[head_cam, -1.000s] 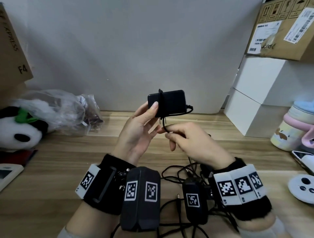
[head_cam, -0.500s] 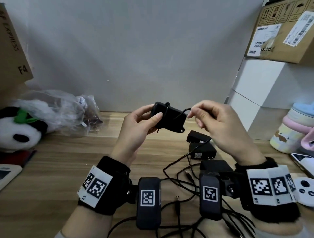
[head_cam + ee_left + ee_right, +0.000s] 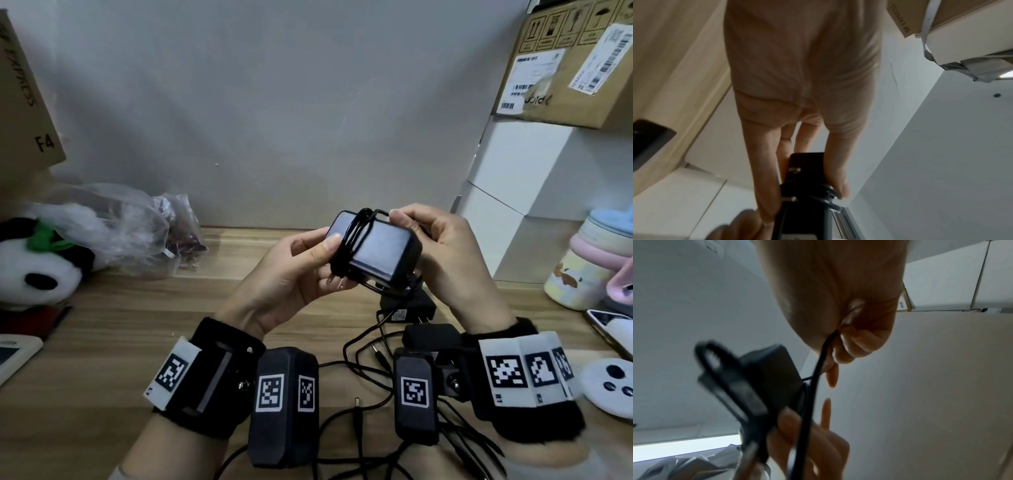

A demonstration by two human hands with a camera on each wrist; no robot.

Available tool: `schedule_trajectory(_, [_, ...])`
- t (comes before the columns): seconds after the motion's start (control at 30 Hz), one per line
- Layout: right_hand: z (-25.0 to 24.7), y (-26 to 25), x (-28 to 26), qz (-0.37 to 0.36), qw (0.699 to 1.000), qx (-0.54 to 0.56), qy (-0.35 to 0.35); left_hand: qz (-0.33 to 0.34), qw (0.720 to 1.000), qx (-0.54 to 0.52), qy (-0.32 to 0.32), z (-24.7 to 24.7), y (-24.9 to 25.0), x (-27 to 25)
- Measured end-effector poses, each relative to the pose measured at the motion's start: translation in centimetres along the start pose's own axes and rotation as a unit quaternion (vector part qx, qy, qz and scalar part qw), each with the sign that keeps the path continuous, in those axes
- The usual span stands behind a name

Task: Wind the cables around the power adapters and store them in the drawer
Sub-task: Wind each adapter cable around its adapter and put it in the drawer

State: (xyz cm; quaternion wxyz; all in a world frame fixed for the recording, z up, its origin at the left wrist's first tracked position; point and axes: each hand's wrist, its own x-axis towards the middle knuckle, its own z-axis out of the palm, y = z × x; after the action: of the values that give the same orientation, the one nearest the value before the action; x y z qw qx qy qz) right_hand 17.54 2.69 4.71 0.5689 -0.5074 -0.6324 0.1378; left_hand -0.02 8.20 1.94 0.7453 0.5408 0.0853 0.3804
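I hold a black power adapter above the wooden desk, with its thin black cable looped several times around its middle. My left hand grips the adapter's left end, thumb on top and fingers beneath. My right hand pinches the cable at the adapter's far upper edge. In the left wrist view the adapter sits between thumb and fingers. In the right wrist view the cable runs taut from my pinching fingers down past the adapter. Another adapter and loose cables lie on the desk below.
A panda plush and a plastic bag sit at the left. White boxes under a cardboard box stand at the right, with a pastel cup and a white controller. No drawer is in view.
My right hand carried the cable from below the adapter up and over it and now sits against its far edge. My left hand tilted the adapter, and more turns lie around it.
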Motion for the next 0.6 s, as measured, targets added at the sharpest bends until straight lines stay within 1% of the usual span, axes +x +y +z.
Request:
schedule_trajectory(0.07, [0.2, 0.3, 0.0, 0.017, 0.999, -0.008, -0.038, -0.001, 0.999, -0.033, -0.021, 0.1, -0.1, 0.1])
schedule_trajectory(0.13, [0.2, 0.4, -0.3, 0.008, 0.995, -0.054, -0.083, 0.007, 0.998, -0.060, -0.014, 0.2, -0.3, 0.3])
schedule_trajectory(0.2, [0.2, 0.3, -0.5, 0.015, 0.991, -0.063, -0.115, 0.013, 0.998, -0.062, 0.021, 0.3, -0.3, 0.5])
schedule_trajectory(0.23, [0.2, 0.3, -0.5, 0.022, 0.991, -0.063, -0.118, 0.012, 0.997, -0.062, 0.039, 0.2, -0.3, 0.6])
schedule_trajectory(0.37, [0.4, 0.6, -0.6, 0.062, 0.986, -0.097, -0.122, -0.028, 0.989, -0.115, 0.084, 0.5, -0.2, 0.6])
schedule_trajectory(0.47, [1.1, 0.6, -0.9, 0.077, 0.987, -0.085, -0.114, -0.046, 0.980, -0.147, 0.125, 1.5, -0.2, 0.7])
schedule_trajectory(0.53, [1.7, 0.7, -0.9, 0.064, 0.976, -0.146, -0.150, -0.037, 0.969, -0.181, 0.164, 1.9, -0.3, 0.8])
schedule_trajectory(0.6, [2.3, 0.4, -0.9, 0.046, 0.954, -0.203, -0.217, -0.018, 0.958, -0.200, 0.204, 1.9, -0.5, 1.1])
